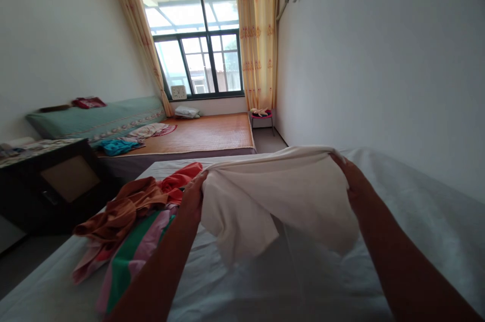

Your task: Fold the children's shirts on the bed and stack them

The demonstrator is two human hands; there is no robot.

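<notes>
Head view: left hand (192,196) and right hand (350,180) each pinch closed on a white cloth (280,196) edge, stretching it flat between them above the bed (417,221), clothes pile (132,221) left of the left hand.

A heap of coloured clothes (131,221) lies on the white sheet (417,221), near a dark cabinet (56,180).

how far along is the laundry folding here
Early, by the look of it. No folded stack is visible. In hand: a white garment held up between left hand and right hand. Left: the rumpled pile of coloured clothes on the bed.
</notes>
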